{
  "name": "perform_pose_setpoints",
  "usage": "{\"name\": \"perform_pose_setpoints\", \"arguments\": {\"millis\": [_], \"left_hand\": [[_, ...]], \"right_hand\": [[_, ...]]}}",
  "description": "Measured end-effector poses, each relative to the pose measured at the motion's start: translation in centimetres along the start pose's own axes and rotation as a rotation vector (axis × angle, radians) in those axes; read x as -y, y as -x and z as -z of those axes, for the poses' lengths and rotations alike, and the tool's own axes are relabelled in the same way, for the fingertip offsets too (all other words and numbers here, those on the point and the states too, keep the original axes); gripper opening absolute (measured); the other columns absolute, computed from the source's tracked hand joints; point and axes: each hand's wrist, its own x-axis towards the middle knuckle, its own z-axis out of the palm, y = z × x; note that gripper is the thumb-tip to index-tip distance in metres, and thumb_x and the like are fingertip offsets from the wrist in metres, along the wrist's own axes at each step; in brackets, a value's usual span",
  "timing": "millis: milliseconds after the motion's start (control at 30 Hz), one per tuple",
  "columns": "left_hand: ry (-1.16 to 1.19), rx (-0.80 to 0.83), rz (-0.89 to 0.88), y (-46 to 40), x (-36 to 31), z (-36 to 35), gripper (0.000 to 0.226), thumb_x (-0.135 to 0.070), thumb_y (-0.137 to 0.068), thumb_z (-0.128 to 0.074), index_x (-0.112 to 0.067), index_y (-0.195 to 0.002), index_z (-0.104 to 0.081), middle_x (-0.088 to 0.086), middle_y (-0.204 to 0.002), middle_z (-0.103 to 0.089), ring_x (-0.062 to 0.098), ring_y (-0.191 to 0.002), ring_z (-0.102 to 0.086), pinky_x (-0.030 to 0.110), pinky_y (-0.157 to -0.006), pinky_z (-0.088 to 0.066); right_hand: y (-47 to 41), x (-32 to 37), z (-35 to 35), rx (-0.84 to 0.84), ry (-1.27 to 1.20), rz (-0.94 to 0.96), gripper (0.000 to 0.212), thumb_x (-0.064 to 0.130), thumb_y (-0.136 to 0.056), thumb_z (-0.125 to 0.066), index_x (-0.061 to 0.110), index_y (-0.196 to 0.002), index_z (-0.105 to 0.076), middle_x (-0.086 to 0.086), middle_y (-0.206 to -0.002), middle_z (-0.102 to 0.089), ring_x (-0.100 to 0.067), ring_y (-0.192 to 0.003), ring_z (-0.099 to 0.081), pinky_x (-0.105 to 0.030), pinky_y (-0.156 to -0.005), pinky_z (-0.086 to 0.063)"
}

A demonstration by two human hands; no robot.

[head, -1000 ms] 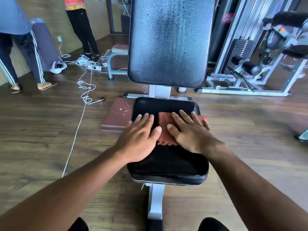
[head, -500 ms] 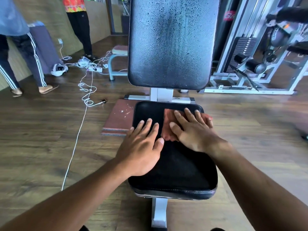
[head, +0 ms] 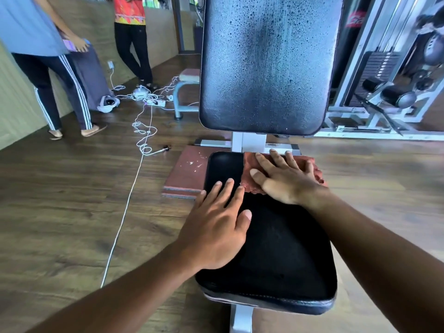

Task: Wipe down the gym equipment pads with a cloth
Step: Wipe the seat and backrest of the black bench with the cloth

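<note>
I can read no text anywhere I look. The black punching bag [head: 353, 32] behind my bench carries a red patch with white script, but the letters are too blurred to make out.

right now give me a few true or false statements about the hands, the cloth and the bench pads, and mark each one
1. The right hand presses flat on the red cloth. True.
2. The cloth lies at the near end of the seat pad. False: it lies at the far end, next to the upright back pad.
3. The left hand holds a corner of the cloth. False: it rests flat on the bare seat pad, fingers straight.
4. The back pad is covered in droplets. True.
5. A white cable runs across the wooden floor left of the bench. True.
</note>
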Motion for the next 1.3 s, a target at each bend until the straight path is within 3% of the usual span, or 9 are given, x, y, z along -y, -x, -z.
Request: {"name": "perform_pose_setpoints", "arguments": {"millis": [167, 233, 333, 500, 633, 833, 967, 1133, 1300], "left_hand": [[0.029, 0.018, 0.014, 0.0, -0.2, 0.2, 0.064, -0.052, -0.096, -0.006, -0.028, -0.156, -0.004, -0.005, -0.164, 0.008, 0.011, -0.149, 0.011, 0.037, -0.121, 0.004], [0.052, 0.009, 0.010, 0.0, -0.3, 0.3, 0.070, -0.052, -0.091, -0.005, -0.028, -0.157, -0.007, -0.005, -0.164, 0.005, 0.010, -0.149, 0.010, 0.036, -0.121, 0.004], [0.089, -0.003, 0.011, 0.1, -0.1, 0.4, 0.069, -0.052, -0.093, -0.009, -0.026, -0.157, -0.011, -0.004, -0.164, 0.002, 0.009, -0.149, 0.008, 0.036, -0.122, 0.002], [0.107, -0.019, 0.015, -0.1, -0.1, 0.4, 0.070, -0.052, -0.090, -0.012, -0.026, -0.156, -0.016, -0.002, -0.164, -0.005, 0.011, -0.150, 0.004, 0.035, -0.121, -0.001], [0.124, -0.008, -0.002, -0.1, 0.1, 0.6, 0.059, -0.048, -0.102, -0.020, -0.026, -0.156, -0.014, -0.005, -0.164, -0.003, 0.008, -0.149, 0.006, 0.033, -0.121, 0.001], [0.119, -0.013, -0.012, 0.1, 0.1, 0.7, 0.068, -0.055, -0.094, -0.016, -0.026, -0.156, -0.016, -0.005, -0.164, -0.005, 0.010, -0.150, 0.003, 0.033, -0.121, 0.000], [0.118, -0.028, -0.016, -0.1, 0.3, 0.4, 0.058, -0.047, -0.103, -0.026, -0.025, -0.156, -0.016, -0.005, -0.164, -0.004, 0.011, -0.150, 0.002, 0.034, -0.121, -0.001], [0.112, -0.039, -0.026, -0.1, 0.5, 0.2, 0.059, -0.048, -0.102, -0.024, -0.023, -0.156, -0.017, -0.002, -0.164, -0.006, 0.015, -0.151, -0.001, 0.036, -0.120, -0.002], [0.120, -0.047, -0.022, -0.4, 0.5, 0.2, 0.057, -0.043, -0.103, -0.027, -0.022, -0.156, -0.018, 0.000, -0.164, -0.007, 0.017, -0.151, -0.003, 0.038, -0.119, -0.003]], "right_hand": [[-3.0, 2.4, 1.1, 0.012, -0.005, -0.061, 0.064, 0.068, -0.097, -0.016, 0.046, -0.156, -0.003, 0.009, -0.167, 0.006, -0.027, -0.153, 0.010, -0.072, -0.112, 0.008], [-3.1, 4.1, 0.7, 0.032, -0.014, 0.021, 0.061, 0.066, -0.098, -0.016, 0.050, -0.155, -0.003, 0.010, -0.167, 0.008, -0.029, -0.153, 0.012, -0.074, -0.110, 0.011], [-3.2, 5.5, 0.4, 0.062, -0.007, 0.142, 0.055, 0.066, -0.098, -0.016, 0.058, -0.151, -0.003, 0.014, -0.166, 0.009, -0.026, -0.153, 0.013, -0.074, -0.110, 0.012], [-4.0, 6.7, 1.0, 0.084, -0.041, 0.142, 0.051, 0.065, -0.098, -0.017, 0.063, -0.148, -0.007, 0.016, -0.166, 0.005, -0.024, -0.153, 0.010, -0.075, -0.108, 0.012], [-2.8, 5.1, 0.7, 0.073, -0.017, 0.224, 0.049, 0.067, -0.098, -0.017, 0.066, -0.146, -0.008, 0.020, -0.165, 0.006, -0.018, -0.153, 0.011, -0.067, -0.114, 0.014], [-1.4, 2.7, 0.5, 0.004, -0.025, 0.130, 0.052, 0.067, -0.099, -0.017, 0.061, -0.150, -0.007, 0.020, -0.165, 0.007, -0.020, -0.153, 0.010, -0.065, -0.116, 0.011], [-0.7, 0.4, 0.7, 0.014, -0.001, 0.081, 0.053, 0.071, -0.097, -0.016, 0.063, -0.148, -0.004, 0.020, -0.165, 0.007, -0.019, -0.153, 0.010, -0.062, -0.117, 0.009], [0.3, -0.1, 0.2, -0.021, 0.003, -0.001, 0.055, 0.070, -0.097, -0.015, 0.061, -0.150, -0.003, 0.019, -0.165, 0.007, -0.022, -0.153, 0.011, -0.068, -0.114, 0.008], [2.2, -1.3, -0.1, -0.014, -0.035, -0.047, 0.058, 0.072, -0.095, -0.017, 0.060, -0.150, -0.003, 0.018, -0.165, 0.009, -0.018, -0.153, 0.012, -0.060, -0.119, 0.003]]}}
